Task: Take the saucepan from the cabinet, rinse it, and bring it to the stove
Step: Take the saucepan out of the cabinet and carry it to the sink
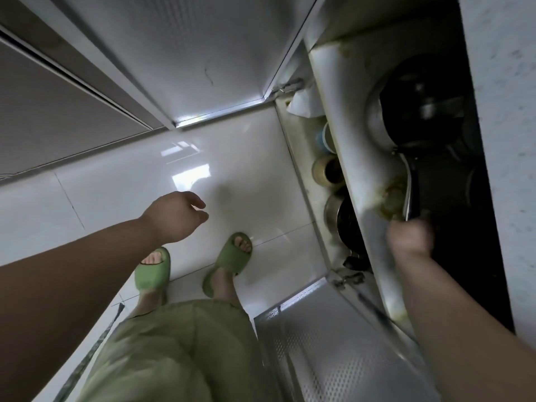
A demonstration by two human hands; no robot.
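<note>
I look straight down beside an open cabinet (pixel 348 117) on my right. On its upper shelf sits a dark saucepan (pixel 417 103) with a metal rim, and its long dark handle (pixel 412 192) runs toward me. My right hand (pixel 410 235) is blurred and closed around the end of that handle at the shelf's front edge. My left hand (pixel 175 217) hangs free over the white floor, fingers loosely curled, holding nothing.
Two cabinet doors stand open: one (pixel 179 53) ahead, one perforated metal door (pixel 333 343) near my right leg. The lower shelf holds cups (pixel 326 169), a metal pot (pixel 340 219) and a white bag (pixel 304 103). My feet in green slippers (pixel 229 259) stand on glossy white tiles.
</note>
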